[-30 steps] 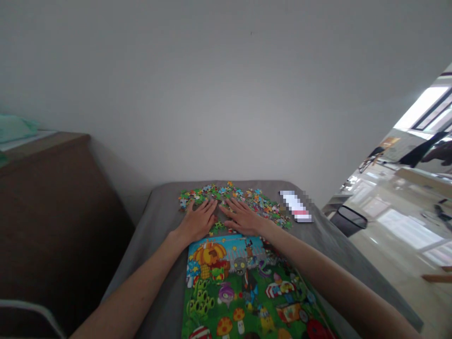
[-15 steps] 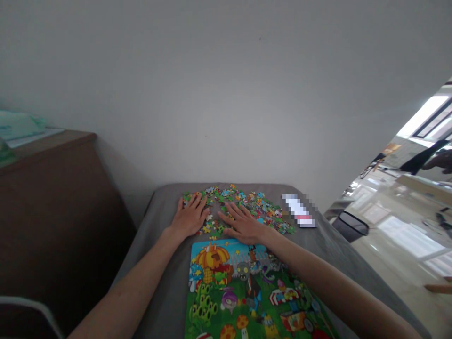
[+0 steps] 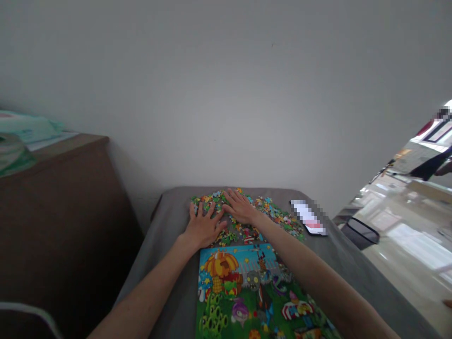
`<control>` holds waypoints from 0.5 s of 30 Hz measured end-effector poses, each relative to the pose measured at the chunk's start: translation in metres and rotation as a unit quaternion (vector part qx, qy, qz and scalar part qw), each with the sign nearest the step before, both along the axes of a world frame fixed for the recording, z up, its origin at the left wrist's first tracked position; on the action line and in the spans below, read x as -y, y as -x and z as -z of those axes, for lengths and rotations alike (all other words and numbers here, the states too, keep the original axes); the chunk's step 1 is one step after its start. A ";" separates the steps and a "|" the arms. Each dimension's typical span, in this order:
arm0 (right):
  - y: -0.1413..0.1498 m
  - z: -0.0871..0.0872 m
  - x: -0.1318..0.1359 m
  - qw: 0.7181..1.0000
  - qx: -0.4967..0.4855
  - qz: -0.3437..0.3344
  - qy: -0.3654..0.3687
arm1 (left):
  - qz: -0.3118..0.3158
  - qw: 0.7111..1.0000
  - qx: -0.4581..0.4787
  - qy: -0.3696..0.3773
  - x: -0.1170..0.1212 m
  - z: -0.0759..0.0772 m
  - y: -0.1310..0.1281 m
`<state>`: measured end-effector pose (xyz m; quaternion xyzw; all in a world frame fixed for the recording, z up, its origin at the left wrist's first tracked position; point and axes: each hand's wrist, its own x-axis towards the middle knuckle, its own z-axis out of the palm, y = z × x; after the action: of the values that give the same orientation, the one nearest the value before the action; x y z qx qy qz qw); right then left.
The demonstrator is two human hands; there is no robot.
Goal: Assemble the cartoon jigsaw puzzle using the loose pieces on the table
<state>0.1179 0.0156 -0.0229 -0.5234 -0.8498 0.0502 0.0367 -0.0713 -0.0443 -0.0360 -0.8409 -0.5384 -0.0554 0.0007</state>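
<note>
A heap of small, colourful loose puzzle pieces (image 3: 273, 214) lies at the far end of a grey table (image 3: 165, 245). My left hand (image 3: 204, 226) rests flat on the left part of the heap with its fingers spread. My right hand (image 3: 239, 206) lies flat on the heap a little farther away, fingers stretched out. Neither hand holds anything. Close in front of me lies a bright cartoon puzzle picture (image 3: 243, 292) with a pumpkin, fence and plants, between my two forearms.
A phone (image 3: 309, 217) lies right of the pieces near the table's right edge. A dark brown cabinet (image 3: 52, 207) with green and white items on top stands to the left. A plain wall rises behind the table. At right is an open room with shiny floor.
My right hand has slid away from me, deeper into the heap. My left hand has shifted slightly right and nearer. The view has shifted, so everything sits a little lower and more to the right.
</note>
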 end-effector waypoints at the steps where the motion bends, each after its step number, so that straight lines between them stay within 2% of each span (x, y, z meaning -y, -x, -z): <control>1: 0.006 0.002 -0.005 1.000 -0.002 -0.001 0.004 | -0.004 1.000 0.003 0.003 0.000 0.001 0.000; 7: 0.033 0.008 -0.023 0.999 -0.009 -0.015 0.033 | -0.017 1.000 0.016 0.001 -0.004 0.008 0.005; 15: 0.020 0.010 -0.029 0.999 0.002 -0.015 0.034 | 0.000 0.992 0.061 -0.107 -0.008 -0.004 0.000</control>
<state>0.0976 0.0446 -0.0327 -0.5118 -0.8554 0.0786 0.0160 -0.0708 -0.0360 -0.0324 -0.8308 -0.5286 -0.1643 0.0578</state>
